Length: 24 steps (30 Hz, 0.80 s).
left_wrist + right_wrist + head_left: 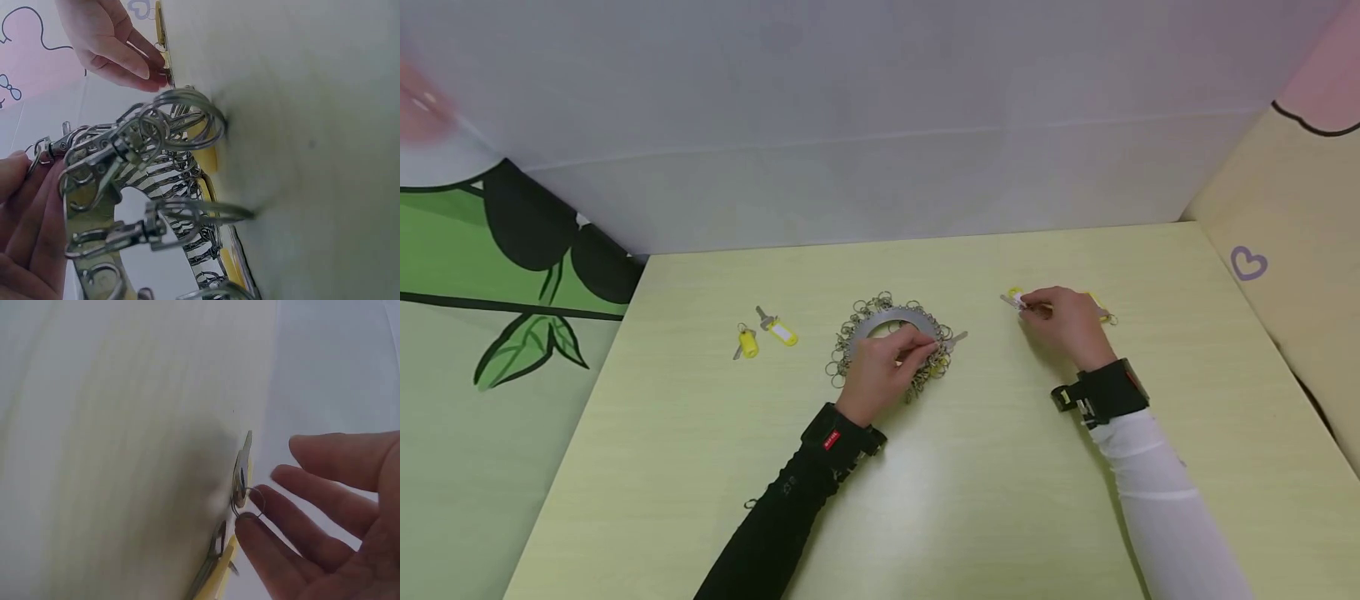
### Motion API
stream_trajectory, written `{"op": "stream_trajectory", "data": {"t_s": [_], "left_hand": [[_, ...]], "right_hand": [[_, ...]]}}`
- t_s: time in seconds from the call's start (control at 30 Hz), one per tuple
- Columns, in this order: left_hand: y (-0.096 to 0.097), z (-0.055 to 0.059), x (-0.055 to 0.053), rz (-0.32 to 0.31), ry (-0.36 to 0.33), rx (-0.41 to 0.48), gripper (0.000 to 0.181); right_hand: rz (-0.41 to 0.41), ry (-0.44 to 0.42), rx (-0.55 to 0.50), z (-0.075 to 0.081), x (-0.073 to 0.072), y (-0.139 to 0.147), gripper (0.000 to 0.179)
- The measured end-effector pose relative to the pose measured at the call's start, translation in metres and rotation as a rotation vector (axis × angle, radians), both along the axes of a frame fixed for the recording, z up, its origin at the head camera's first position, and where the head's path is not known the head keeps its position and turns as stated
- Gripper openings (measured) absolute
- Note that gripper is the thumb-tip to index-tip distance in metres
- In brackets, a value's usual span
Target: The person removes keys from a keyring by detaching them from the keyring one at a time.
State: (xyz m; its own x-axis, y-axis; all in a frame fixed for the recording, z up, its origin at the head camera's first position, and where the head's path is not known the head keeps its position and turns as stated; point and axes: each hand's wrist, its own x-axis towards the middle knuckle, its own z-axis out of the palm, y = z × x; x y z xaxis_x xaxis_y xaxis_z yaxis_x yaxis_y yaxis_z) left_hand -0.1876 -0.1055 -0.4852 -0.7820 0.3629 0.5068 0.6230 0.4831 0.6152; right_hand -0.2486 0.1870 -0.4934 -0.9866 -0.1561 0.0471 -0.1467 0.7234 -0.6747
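A flat metal key holder ring, crowded with swivel clasps and split rings, is at the middle of the table. My left hand is over its right part, thumb and finger pinching a small clasp at the rim. One key sticks out from the holder on the right, and yellow tags show under the clasps. Farther right, my right hand reaches down to a key with a yellow tag. Its fingertips are at the split ring, and the thumb stands apart from the fingers.
Two keys with yellow tags, one tag and another, lie on the left of the table. Beyond my right hand shows another yellow tag. A pale wall rises at the far edge.
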Motion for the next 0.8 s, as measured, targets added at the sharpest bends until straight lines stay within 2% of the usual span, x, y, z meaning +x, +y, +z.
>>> {"op": "stream_trajectory", "data": {"t_s": [0.07,0.13,0.27,0.37,0.47,0.5,0.57,0.8], "left_hand": [[0.000,0.000,0.000,-0.001,-0.006,0.000,0.005],[0.000,0.000,0.000,-0.002,-0.015,0.007,0.005],[0.000,0.000,0.000,0.016,-0.032,0.038,0.005],[0.000,0.000,0.000,0.018,-0.045,0.083,0.004],[-0.001,0.000,-0.001,0.009,-0.050,0.113,0.005],[-0.001,0.000,-0.001,0.007,-0.047,0.117,0.005],[-0.001,0.000,0.000,0.005,-0.038,0.118,0.004],[0.000,0.000,0.001,-0.001,-0.011,0.123,0.004]], "right_hand": [[0.011,0.001,-0.009,0.000,0.002,-0.005,0.029],[0.057,-0.001,-0.035,0.002,0.004,-0.013,0.030],[0.248,-0.024,-0.088,0.006,0.013,-0.038,0.029],[0.393,-0.048,-0.045,0.006,0.022,-0.056,0.045],[0.472,-0.039,0.039,0.000,0.029,-0.071,0.067],[0.480,-0.033,0.061,-0.001,0.031,-0.075,0.072],[0.483,-0.024,0.073,-0.004,0.035,-0.080,0.069],[0.364,0.014,0.039,-0.004,0.034,-0.078,0.031]]}}
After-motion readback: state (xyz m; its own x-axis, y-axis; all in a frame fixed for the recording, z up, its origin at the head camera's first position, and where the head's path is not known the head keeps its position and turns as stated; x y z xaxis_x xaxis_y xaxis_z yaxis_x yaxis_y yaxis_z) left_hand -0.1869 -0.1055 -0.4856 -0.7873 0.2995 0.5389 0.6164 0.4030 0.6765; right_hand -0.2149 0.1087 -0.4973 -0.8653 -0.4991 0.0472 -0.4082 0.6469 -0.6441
